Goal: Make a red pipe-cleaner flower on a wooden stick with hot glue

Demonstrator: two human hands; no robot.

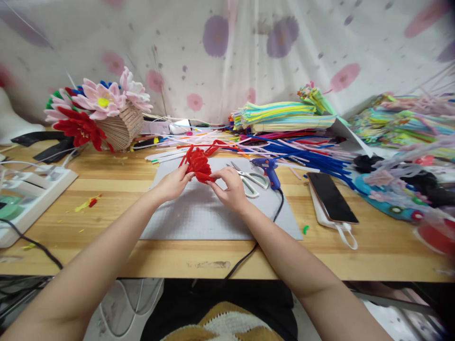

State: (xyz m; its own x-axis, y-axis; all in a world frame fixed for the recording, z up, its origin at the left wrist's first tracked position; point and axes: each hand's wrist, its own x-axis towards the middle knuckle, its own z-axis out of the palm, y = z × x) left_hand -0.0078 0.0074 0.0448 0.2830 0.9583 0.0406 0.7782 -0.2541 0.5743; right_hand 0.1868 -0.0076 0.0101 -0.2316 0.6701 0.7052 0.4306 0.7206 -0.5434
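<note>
A person's two bare hands hold a red, fuzzy, many-petalled flower (pixel 198 163) over the far part of a pale grey, rectangular cutting mat (pixel 199 222) on a light wooden bench (pixel 117 180). The left hand (pixel 174 182) pinches the flower's left side between its fingers; the right hand (pixel 229 187) has thumb and fingers closed lightly on petals at its near right. Open mat surface spreads from the hands to the mat's near edge, with a strip of wood between that and the bench's near edge; a black cable (pixel 241 265) crosses this strip on the right. Room is tighter on the far side, where a heap of multicoloured fuzzy stems (pixel 313 158) borders the mat, and on the right, where silver scissors with pale handles (pixel 245 175) and a blue glue gun (pixel 272 176) lie just beside the right hand. The flower's longer axis appears to slant from far left to near right, petals spreading toward the near right; which way its centre faces, I cannot tell.
</note>
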